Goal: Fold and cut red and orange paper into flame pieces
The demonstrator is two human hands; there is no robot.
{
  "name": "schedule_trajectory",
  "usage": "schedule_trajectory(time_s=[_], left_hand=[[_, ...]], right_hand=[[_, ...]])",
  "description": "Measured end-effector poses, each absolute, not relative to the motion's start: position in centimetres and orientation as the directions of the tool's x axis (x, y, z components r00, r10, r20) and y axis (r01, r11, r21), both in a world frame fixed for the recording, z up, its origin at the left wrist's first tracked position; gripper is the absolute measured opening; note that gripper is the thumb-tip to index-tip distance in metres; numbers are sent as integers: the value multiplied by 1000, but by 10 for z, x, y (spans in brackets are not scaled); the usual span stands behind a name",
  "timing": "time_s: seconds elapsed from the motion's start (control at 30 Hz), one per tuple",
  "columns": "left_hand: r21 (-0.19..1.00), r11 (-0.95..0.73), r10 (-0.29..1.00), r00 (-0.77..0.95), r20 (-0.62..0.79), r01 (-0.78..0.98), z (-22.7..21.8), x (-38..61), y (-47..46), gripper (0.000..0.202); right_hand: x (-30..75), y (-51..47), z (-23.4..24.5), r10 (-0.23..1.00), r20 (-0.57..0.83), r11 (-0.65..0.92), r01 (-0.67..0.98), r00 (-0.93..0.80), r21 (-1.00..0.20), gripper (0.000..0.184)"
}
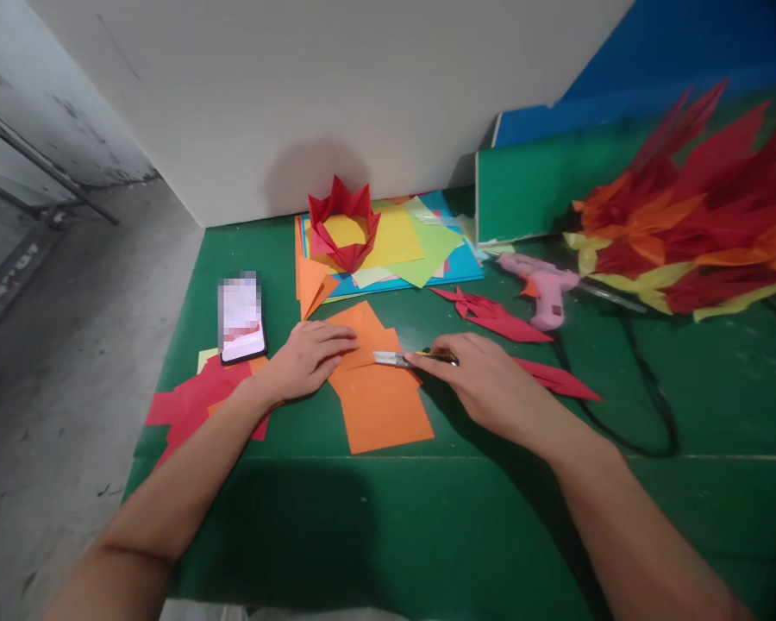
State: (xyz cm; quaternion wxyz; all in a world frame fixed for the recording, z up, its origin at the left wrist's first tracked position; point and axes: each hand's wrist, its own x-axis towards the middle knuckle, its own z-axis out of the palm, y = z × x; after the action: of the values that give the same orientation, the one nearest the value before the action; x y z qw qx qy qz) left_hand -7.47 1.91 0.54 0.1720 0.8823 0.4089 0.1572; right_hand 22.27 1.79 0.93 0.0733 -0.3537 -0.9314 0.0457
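Observation:
My left hand (310, 355) lies flat with fingers stretched out on a folded orange paper sheet (378, 397), pressing its left part down on the green table (427, 517). My right hand (485, 378) is closed on a utility knife (404, 357), whose metal blade end rests on the orange paper just right of my left fingertips. More orange paper pieces (311, 289) lie behind the sheet.
A phone (240, 317) lies left of my left hand, with red paper scraps (197, 398) in front of it. A red folded paper crown (344, 224) sits on a stack of coloured sheets (420, 250). A pink glue gun (543, 289), its black cord (647, 388), red folded pieces (497, 317) and a big red-orange paper ornament (691, 224) lie to the right.

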Motion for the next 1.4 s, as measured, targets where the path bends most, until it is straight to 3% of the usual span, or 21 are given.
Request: schedule_trajectory(time_s=[0.17, 0.47, 0.83, 1.4], left_hand=[[443, -604, 775, 617, 134, 662, 6, -74, 19, 33], [436, -602, 774, 623, 114, 669, 6, -76, 20, 33], [439, -589, 767, 641, 39, 678, 7, -82, 21, 39], [449, -565, 771, 637, -13, 692, 8, -83, 21, 41]], right_hand=[[218, 10, 16, 656, 74, 752, 641, -751, -152, 51], [223, 19, 3, 661, 105, 745, 633, -743, -210, 64], [231, 26, 6, 655, 63, 725, 603, -753, -333, 59], [227, 25, -4, 636, 68, 749, 594, -769, -294, 67]])
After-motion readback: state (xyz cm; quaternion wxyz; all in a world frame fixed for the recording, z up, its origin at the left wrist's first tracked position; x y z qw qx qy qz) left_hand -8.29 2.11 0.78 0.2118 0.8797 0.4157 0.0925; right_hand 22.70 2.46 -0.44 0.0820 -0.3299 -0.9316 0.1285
